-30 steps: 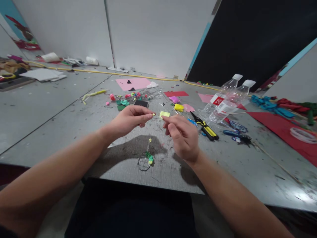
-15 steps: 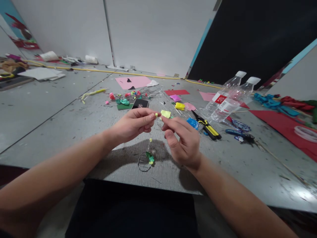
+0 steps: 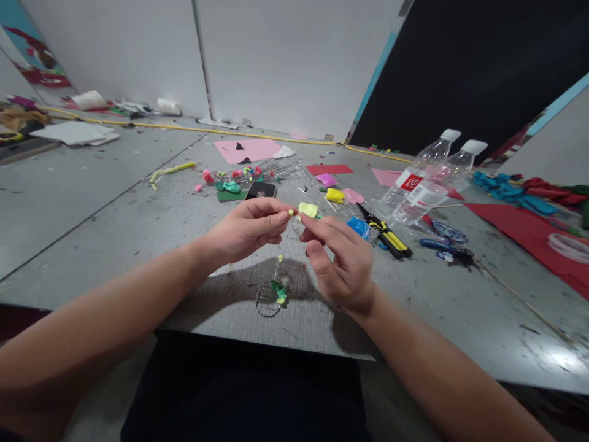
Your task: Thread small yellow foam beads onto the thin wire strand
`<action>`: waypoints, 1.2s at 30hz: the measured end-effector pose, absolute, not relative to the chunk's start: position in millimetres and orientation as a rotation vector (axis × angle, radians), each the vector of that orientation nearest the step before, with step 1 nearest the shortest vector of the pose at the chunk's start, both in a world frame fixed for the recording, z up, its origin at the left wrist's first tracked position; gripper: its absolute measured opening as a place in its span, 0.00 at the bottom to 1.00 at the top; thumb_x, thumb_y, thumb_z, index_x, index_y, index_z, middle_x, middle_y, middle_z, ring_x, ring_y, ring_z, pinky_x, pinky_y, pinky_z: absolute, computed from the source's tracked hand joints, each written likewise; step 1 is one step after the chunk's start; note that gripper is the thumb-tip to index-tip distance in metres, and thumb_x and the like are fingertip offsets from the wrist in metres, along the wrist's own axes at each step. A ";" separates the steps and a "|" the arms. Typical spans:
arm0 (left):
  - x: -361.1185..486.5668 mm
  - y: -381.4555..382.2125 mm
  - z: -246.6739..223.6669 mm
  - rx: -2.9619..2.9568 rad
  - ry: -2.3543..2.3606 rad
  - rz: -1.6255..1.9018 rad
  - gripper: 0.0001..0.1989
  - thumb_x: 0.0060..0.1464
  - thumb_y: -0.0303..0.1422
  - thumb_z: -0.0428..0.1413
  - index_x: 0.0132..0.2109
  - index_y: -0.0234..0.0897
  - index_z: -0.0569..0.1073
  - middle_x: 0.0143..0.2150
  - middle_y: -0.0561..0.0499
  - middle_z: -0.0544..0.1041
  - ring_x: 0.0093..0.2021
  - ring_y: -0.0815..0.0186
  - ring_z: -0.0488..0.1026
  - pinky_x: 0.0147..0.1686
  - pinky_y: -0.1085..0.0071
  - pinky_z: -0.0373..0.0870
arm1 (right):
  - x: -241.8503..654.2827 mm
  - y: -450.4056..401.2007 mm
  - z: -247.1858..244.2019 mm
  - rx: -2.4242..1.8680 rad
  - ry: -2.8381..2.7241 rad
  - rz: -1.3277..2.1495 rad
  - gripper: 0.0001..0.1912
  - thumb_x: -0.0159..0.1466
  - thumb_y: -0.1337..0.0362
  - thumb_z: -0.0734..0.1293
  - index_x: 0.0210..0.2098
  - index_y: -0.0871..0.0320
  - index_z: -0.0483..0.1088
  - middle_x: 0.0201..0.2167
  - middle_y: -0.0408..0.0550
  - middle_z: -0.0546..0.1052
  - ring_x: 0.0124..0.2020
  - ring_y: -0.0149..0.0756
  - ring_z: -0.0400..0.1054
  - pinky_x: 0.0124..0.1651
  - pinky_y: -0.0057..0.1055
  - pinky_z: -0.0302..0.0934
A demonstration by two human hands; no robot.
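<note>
The left hand pinches a yellow bit between thumb and index above the desk; the bit juts rightward from those fingers toward the right hand, too small for its long axis to be read; the right index points back at it from just beside — whether touching, cannot be told — its thumb apart below and its other fingers curled, clasping nothing visible; a pale speck shows at that index tip, clay or nail unclear; the left hand is the nearer, and no other object is seen between the two sets of fingers.

Around them, left to right: white sheets lie far off; a yellow twist comes next, then green clay and a dark phone, just beyond the left hand; a wire ring with green and yellow pieces on its right side lies nearer the wearer, below the gap; pale clay rests behind the fingertips; blue clay, pliers, two bottles and a red sheet fill the right — all outside the space between the hands.
</note>
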State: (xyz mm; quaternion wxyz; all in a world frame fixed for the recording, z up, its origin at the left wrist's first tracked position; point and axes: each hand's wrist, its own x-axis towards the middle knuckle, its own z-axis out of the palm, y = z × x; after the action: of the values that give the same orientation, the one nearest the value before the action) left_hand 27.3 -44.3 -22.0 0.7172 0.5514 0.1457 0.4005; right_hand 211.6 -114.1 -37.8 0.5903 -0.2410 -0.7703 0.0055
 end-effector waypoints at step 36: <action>26.2 -47.3 -20.5 1.281 0.273 0.786 0.12 0.52 0.39 0.70 0.35 0.34 0.82 0.23 0.55 0.70 0.25 0.73 0.65 0.26 0.74 0.64 | 214.4 -117.2 -36.2 -0.494 -1.839 0.010 0.21 0.71 0.68 0.62 0.62 0.55 0.72 0.32 0.44 0.77 0.30 0.33 0.70 0.34 0.33 0.71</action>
State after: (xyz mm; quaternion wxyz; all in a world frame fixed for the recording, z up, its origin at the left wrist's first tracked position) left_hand 26.2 -47.3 -20.5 0.7224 0.5799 0.1237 0.3558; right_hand 214.4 -117.2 -36.2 0.5799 -0.2114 -0.7868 0.0042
